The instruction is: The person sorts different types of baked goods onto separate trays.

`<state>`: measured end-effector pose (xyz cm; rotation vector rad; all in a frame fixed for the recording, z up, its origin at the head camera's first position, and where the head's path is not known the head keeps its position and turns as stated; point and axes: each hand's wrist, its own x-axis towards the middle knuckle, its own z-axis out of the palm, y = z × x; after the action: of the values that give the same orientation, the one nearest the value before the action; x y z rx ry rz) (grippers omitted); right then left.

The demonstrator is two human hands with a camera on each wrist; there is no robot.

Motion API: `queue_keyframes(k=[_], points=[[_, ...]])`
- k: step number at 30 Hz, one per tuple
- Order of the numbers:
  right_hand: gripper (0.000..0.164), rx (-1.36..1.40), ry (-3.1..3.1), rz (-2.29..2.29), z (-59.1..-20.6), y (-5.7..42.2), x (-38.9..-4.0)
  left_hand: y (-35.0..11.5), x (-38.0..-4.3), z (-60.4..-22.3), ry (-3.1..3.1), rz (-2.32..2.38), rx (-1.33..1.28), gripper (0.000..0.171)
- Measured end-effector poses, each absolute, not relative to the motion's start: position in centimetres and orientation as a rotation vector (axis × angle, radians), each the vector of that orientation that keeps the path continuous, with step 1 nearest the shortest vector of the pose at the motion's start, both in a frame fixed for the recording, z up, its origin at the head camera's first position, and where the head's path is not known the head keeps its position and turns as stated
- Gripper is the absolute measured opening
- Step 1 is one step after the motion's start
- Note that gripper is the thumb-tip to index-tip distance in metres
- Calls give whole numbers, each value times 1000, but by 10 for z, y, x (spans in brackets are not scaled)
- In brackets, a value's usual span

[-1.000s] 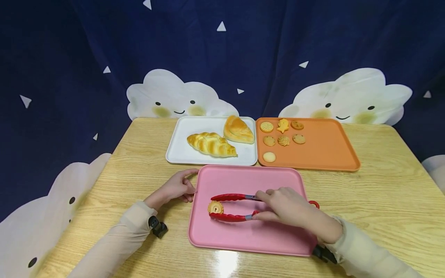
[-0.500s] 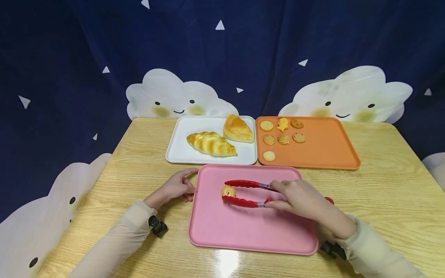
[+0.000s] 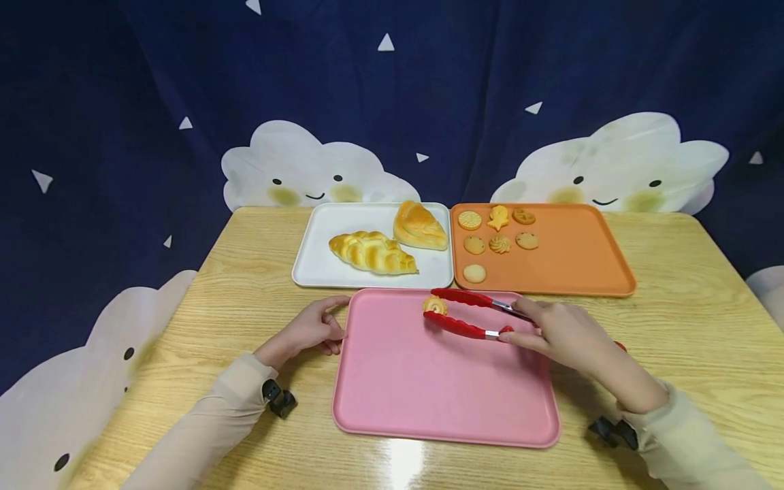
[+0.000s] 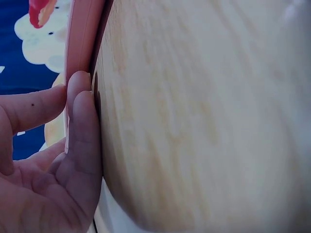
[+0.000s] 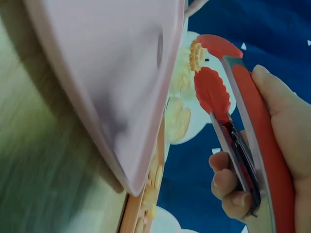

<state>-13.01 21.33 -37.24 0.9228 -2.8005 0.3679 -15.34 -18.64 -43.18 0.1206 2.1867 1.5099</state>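
Observation:
In the head view my right hand (image 3: 569, 333) holds red-tipped metal tongs (image 3: 462, 325) over the far part of the pink tray (image 3: 441, 395). A small round cookie with a ruffled edge (image 3: 433, 306) is pinched between the tong tips. The right wrist view shows the cookie (image 5: 197, 56) clear above the tray, with thumb and fingers round the tong arms (image 5: 260, 136). My left hand (image 3: 309, 329) is at the pink tray's left edge. Up close in the left wrist view, thumb and fingertips (image 4: 80, 85) meet at the rim.
A white tray (image 3: 312, 272) behind holds a braided bread (image 3: 372, 253) and a wedge-shaped bread (image 3: 419, 226). Next to it, an orange tray (image 3: 582, 252) carries several small cookies along its left side. All trays are on a wooden table (image 3: 245, 265) before a dark blue curtain (image 3: 343, 75).
My right hand has moved the tongs and cookie from the pink tray's left part toward its far edge, up and to the right. The left hand stays in place.

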Motion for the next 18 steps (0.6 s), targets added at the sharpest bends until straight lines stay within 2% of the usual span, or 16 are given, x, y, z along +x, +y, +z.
queue_keyframes(k=[9,18], points=[[34,875,-2720,398,-364,232,-136,-186,-154,-433,2182,1521,122,68],[36,743,-2833,410,-361,250,-145,-186,-153,-431,2183,1514,112,68]])
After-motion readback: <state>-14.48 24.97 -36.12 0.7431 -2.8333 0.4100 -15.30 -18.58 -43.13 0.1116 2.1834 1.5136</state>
